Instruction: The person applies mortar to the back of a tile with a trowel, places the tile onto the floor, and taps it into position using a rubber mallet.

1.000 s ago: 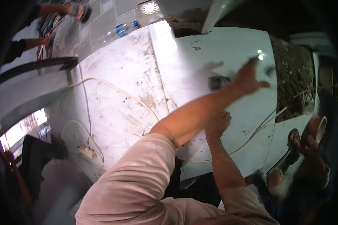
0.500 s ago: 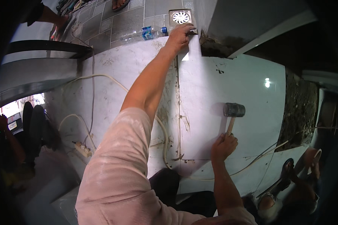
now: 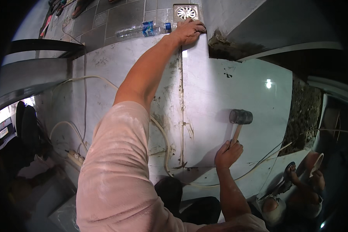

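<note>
My right hand (image 3: pixel 229 154) grips the wooden handle of a rubber mallet (image 3: pixel 241 116). Its black head is over the large white floor tile (image 3: pixel 243 92), casting a shadow; whether it touches cannot be told. Stretched far forward, my left hand (image 3: pixel 190 32) is at the tile's far edge, just on the near side of a square metal floor drain (image 3: pixel 187 13). Its fingers are bent and close together, and whatever may be under their tips is hidden. A clear plastic bottle (image 3: pixel 147 29) with a blue cap and label lies just left of that hand.
A cream cable (image 3: pixel 167 154) snakes over the tiles, past a power strip (image 3: pixel 74 157) at left. Bare rough ground (image 3: pixel 303 116) borders the tile at right. A wall corner (image 3: pixel 220 44) stands beyond. Another person's feet (image 3: pixel 294 170) are at lower right; someone sits at left.
The view has shifted slightly. A small dark edge visible at my left fingertips is now covered as the hand lies lower over the tile edge. The mallet stays nearly in place.
</note>
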Motion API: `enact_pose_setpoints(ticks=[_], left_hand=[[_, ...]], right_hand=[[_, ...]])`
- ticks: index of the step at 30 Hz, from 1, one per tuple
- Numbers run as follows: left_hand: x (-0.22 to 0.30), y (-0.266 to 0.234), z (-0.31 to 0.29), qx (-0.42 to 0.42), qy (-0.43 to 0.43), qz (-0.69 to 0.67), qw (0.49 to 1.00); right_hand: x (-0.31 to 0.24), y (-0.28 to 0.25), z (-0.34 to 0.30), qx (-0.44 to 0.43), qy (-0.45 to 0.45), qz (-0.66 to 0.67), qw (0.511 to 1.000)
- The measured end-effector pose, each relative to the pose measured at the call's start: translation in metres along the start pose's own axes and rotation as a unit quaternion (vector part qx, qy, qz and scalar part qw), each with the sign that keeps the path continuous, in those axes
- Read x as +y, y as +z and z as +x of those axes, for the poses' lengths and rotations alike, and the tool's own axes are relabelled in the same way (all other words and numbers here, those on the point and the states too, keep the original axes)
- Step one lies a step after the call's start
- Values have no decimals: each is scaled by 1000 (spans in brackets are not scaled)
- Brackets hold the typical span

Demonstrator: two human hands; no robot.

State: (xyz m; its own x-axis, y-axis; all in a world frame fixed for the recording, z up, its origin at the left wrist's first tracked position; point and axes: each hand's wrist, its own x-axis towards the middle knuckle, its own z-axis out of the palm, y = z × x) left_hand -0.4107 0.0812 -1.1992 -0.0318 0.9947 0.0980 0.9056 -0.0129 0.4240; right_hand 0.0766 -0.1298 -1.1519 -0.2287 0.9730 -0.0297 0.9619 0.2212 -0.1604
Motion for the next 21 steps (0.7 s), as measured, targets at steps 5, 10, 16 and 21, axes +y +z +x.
enact_pose_setpoints(ticks=[5,10,16,21], left_hand=[[-22,-5,-16,70,80,-44,993],[-12,-12,-26,78,85,-57,992],[-28,-32,-48,46,48,30,997],[-45,-39,-58,72,-64,21,995]], right_hand=[[-7,-1,-1,-6,-4,3,1000],[0,-2,1,-3,4,3,1000],[-2,-3,1,-2,5,25,1000],[-5,-2,0,5,15,-3,1000]])
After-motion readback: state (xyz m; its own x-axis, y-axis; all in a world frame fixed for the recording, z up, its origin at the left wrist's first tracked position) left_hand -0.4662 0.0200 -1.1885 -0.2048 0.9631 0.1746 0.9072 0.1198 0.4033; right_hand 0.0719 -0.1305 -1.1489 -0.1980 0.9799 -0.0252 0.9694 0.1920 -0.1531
